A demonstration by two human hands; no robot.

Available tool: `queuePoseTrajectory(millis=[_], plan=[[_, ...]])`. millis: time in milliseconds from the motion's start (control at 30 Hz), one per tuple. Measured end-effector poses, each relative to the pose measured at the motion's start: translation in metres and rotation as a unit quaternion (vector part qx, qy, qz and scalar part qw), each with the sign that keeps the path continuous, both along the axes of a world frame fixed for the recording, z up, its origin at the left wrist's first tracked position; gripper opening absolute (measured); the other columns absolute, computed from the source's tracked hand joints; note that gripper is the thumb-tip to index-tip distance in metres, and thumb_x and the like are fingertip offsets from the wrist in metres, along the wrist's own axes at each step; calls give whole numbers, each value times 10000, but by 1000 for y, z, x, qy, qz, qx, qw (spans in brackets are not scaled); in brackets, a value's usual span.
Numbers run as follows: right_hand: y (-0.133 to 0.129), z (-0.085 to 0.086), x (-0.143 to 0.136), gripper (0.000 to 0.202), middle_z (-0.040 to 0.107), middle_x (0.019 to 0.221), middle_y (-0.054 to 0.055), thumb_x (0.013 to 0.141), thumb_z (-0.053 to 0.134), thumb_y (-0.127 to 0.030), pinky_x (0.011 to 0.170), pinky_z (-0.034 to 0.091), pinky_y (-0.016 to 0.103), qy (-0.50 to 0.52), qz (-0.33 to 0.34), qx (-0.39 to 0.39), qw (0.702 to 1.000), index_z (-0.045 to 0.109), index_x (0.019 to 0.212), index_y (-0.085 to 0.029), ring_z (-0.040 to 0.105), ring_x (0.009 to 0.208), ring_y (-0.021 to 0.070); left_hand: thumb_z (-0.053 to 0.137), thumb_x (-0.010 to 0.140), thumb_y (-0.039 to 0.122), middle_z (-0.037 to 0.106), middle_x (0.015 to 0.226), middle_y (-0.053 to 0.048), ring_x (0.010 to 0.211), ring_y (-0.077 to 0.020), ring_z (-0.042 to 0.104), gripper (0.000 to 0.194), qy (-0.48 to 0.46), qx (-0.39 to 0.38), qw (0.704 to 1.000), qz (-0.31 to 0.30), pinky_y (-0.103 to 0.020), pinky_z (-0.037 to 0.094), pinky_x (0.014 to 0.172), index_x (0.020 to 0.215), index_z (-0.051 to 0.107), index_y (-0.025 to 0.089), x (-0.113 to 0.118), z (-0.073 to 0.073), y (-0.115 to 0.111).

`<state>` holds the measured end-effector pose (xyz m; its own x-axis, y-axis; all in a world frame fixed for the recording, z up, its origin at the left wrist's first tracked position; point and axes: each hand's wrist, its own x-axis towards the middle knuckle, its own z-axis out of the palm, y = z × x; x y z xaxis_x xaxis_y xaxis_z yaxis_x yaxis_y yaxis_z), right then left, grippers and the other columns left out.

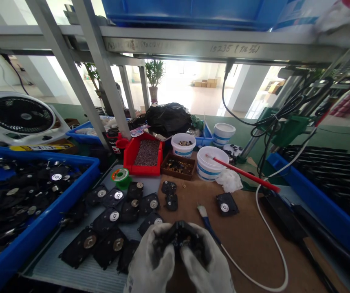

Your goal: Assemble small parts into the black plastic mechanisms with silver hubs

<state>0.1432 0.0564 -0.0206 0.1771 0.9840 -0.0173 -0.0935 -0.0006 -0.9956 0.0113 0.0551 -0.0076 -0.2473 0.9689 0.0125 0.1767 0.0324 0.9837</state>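
Note:
My left hand point(153, 260) and my right hand point(207, 260), both in whitish work gloves, are closed around a black plastic housing point(181, 228) at the lower middle. The thumbs press into its near side, where small parts show too dimly to name. Left of my hands lie several similar black housings with round metal discs point(110, 242) on a ribbed, light-coloured sheet point(84, 280). Two smaller black pieces point(171, 201) rest just beyond my hands. One more disc-bearing housing point(227, 204) lies farther right. A brush with a blue handle point(207, 221) is beside my right hand.
A blue bin of housings point(93, 169) stands left, another blue bin point(307, 199) right. Behind are a red bin of granules point(126, 156), a solder spool point(121, 178), a brown parts tray point(190, 176) and white tubs point(207, 173). A white cable point(266, 215) crosses the right side.

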Motion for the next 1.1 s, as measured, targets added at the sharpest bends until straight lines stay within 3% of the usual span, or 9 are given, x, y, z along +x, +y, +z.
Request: queuePoseTrajectory(millis=[200, 500, 733, 933, 1100], plan=[[0, -1, -6, 352, 808, 1107, 73, 776, 797, -376, 898, 630, 302, -9, -39, 1, 999, 758, 1094, -229, 773, 1008, 249, 635, 875, 466, 759, 1029, -55, 1047, -272, 717, 313, 11, 7, 1000, 3, -284, 576, 801, 1070, 724, 239, -1, 1, -2], [-3, -20, -9, 442, 760, 1239, 107, 907, 703, -513, 980, 604, 341, 8, -36, 7, 999, 687, 1238, -220, 731, 1136, 263, 643, 892, 444, 759, 1081, -53, 1121, -279, 702, 290, 10, 13, 1000, -11, -285, 576, 823, 1102, 714, 257, 2, 7, -5], [-6, -30, -15, 469, 732, 1299, 108, 902, 704, -498, 1035, 575, 363, -23, -85, 4, 996, 654, 1289, -240, 696, 1212, 275, 656, 906, 454, 736, 1049, -56, 1033, -248, 706, 285, -20, 22, 999, -20, -262, 570, 810, 1086, 716, 241, 3, 5, -5], [-7, -26, -11, 456, 719, 1335, 100, 949, 658, -512, 1006, 587, 333, -17, -62, -2, 998, 634, 1317, -244, 699, 1212, 262, 700, 889, 522, 747, 983, -40, 916, -210, 710, 347, -92, -16, 995, -27, -238, 572, 746, 1094, 713, 242, 9, 4, -7], [-11, -28, -7, 476, 684, 1392, 95, 967, 627, -536, 1069, 544, 335, -18, -52, -21, 998, 635, 1340, -240, 654, 1282, 263, 713, 884, 503, 744, 1002, -37, 867, -191, 700, 322, -67, -16, 997, -39, -242, 554, 771, 1083, 733, 250, 11, 5, -10]])
